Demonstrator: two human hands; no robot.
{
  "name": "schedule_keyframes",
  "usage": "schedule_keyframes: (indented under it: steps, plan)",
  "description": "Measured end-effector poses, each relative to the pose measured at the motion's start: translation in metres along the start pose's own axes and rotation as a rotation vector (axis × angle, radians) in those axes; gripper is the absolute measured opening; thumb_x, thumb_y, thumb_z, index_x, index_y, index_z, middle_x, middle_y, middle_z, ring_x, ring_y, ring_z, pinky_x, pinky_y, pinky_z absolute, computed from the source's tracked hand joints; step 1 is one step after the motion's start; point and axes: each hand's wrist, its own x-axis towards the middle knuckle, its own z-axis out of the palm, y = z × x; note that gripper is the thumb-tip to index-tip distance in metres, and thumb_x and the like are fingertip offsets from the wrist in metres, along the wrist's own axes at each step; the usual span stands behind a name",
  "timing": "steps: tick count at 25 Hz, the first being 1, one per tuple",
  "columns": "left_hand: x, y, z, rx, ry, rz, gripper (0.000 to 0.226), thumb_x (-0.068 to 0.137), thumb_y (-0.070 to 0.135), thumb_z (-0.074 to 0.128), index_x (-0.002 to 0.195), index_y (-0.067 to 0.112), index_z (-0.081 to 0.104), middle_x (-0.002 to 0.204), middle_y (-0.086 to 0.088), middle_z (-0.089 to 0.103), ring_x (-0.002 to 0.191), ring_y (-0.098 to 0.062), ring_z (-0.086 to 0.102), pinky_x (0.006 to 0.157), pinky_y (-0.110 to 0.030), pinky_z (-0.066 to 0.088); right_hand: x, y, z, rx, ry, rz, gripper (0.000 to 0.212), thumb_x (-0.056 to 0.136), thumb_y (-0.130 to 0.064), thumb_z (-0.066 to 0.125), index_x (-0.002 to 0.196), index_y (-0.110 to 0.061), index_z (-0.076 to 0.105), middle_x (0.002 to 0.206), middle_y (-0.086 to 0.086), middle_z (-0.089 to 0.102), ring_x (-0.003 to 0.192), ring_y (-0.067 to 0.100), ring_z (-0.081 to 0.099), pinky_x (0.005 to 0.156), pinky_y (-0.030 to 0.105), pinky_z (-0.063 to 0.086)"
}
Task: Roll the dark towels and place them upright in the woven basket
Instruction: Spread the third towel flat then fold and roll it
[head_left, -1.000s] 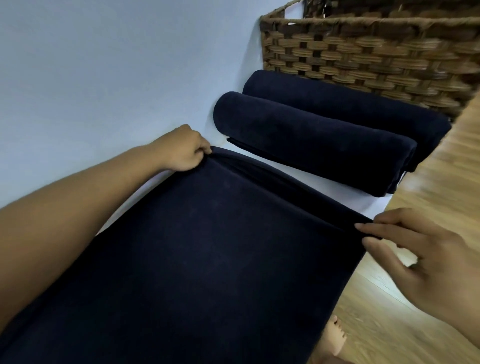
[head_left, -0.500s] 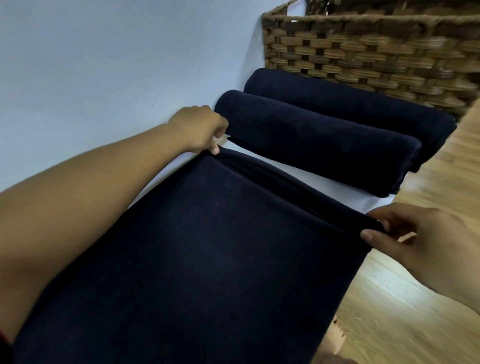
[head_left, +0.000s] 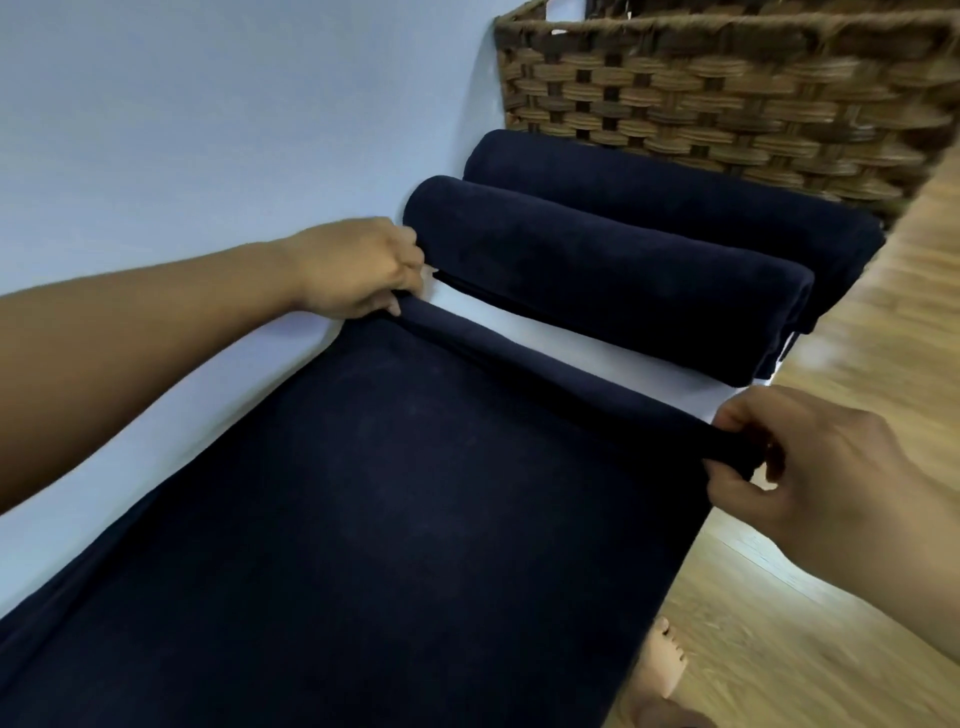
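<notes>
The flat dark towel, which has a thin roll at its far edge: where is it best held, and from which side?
Hold the thin roll at its two ends, one hand from each side. It is long, narrow and soft, so a middle grip would probably let the ends loosen. The left hand and right hand hold there now.

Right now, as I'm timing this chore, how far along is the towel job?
Done: near rolled towel and far rolled towel lie on their sides beside the woven basket, not in it. In hand: left hand and right hand grip the first turn of the flat towel. Left: finish rolling, stand all three upright inside.
</notes>
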Motion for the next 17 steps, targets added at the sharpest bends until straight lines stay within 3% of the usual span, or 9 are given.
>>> schedule_keyframes:
  steps: [2,4,7,9,11,13,15,17]
  plan:
    - [0.002,0.000,0.001,0.055,0.025,-0.069,0.018,0.082,0.019,0.060,0.094,0.010,0.070,0.090,-0.003,0.067,0.083,-0.028,0.058,0.072,-0.037,0.048,0.002,0.006,0.006,-0.061,0.113,-0.090,0.018,0.069,-0.019,0.071,0.084,-0.020,0.060,0.073,-0.008,0.055,0.051,0.014,0.050,0.048,0.026,0.042]
    - [0.006,0.008,0.011,0.072,0.077,-0.143,0.029,0.081,0.020,0.040,0.089,0.008,0.064,0.085,-0.005,0.066,0.079,-0.029,0.057,0.072,-0.037,0.046,0.005,0.013,0.009,-0.156,0.238,-0.232,0.010,0.079,-0.016,0.063,0.086,-0.009,0.064,0.079,0.005,0.059,0.052,0.024,0.050,0.048,0.025,0.043]
    - [0.006,0.027,0.029,0.123,0.218,-0.246,0.032,0.090,0.011,0.029,0.076,0.004,0.057,0.071,-0.012,0.058,0.065,-0.031,0.052,0.055,-0.036,0.041,0.007,0.025,0.011,-0.302,0.303,-0.457,0.010,0.081,-0.002,0.058,0.081,-0.001,0.068,0.081,0.014,0.058,0.059,0.029,0.050,0.044,0.033,0.044]
    - [-0.002,0.037,0.037,0.141,0.286,-0.305,0.033,0.095,0.006,0.031,0.071,0.004,0.053,0.066,-0.012,0.053,0.058,-0.030,0.047,0.047,-0.033,0.035,0.006,0.028,0.012,-0.337,0.262,-0.561,0.013,0.080,0.009,0.059,0.081,-0.001,0.067,0.080,0.014,0.054,0.064,0.028,0.045,0.044,0.038,0.043]
    - [-0.008,0.044,0.039,0.156,0.294,-0.359,0.019,0.087,-0.001,0.046,0.071,0.005,0.055,0.066,-0.011,0.054,0.057,-0.028,0.045,0.046,-0.030,0.029,0.006,0.028,0.012,-0.357,0.249,-0.626,0.023,0.071,0.020,0.064,0.080,0.000,0.068,0.079,0.015,0.053,0.065,0.029,0.044,0.047,0.040,0.042]
    - [-0.014,0.046,0.049,0.094,0.254,-0.437,0.023,0.091,0.009,0.043,0.082,0.004,0.064,0.074,-0.012,0.061,0.062,-0.031,0.050,0.051,-0.031,0.028,0.007,0.027,0.010,-0.363,0.240,-0.661,0.027,0.067,0.023,0.067,0.081,0.000,0.069,0.078,0.016,0.054,0.065,0.030,0.045,0.050,0.041,0.042]
    - [-0.019,0.046,0.049,0.024,0.262,-0.478,0.046,0.095,0.028,0.031,0.104,0.004,0.070,0.089,-0.016,0.066,0.073,-0.035,0.057,0.059,-0.033,0.036,0.008,0.025,0.010,-0.365,0.228,-0.662,0.025,0.071,0.021,0.064,0.083,0.001,0.070,0.079,0.016,0.054,0.066,0.030,0.046,0.054,0.041,0.041]
    - [-0.026,0.048,0.045,0.005,0.254,-0.368,0.048,0.096,0.026,0.032,0.115,0.001,0.068,0.105,-0.014,0.070,0.082,-0.035,0.063,0.064,-0.035,0.049,0.007,0.022,0.011,-0.346,0.203,-0.621,0.020,0.077,0.013,0.060,0.085,-0.001,0.071,0.082,0.014,0.055,0.070,0.031,0.047,0.061,0.039,0.041]
